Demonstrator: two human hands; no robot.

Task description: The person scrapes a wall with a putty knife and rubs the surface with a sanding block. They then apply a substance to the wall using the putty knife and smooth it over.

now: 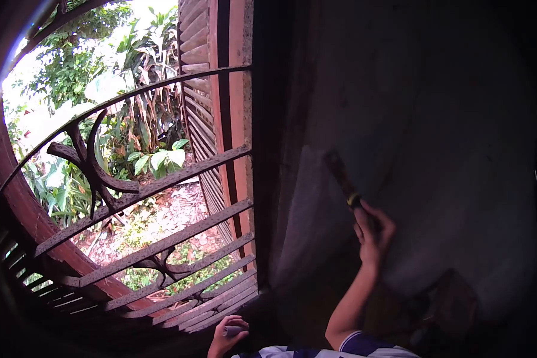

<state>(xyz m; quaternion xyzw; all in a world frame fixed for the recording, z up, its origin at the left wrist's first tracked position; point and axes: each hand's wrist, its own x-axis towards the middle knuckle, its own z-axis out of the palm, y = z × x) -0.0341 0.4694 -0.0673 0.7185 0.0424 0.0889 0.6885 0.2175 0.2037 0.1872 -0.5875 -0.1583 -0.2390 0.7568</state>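
Flat tool (342, 172) near 3 o'clock, tip pointing to 11. Right grip (373, 238) wrapped round its handle; left grip (223, 340), 6–7 o'clock, curled round small grey piece (232, 330). Can't tell if tip touches dark wall (453, 143). I'd keep wrist straight, angle shallow, pressure even.

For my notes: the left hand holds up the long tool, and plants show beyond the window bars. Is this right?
"Left" is wrong: in the head view, the right hand holds up the long tool. Plants show beyond the window bars.
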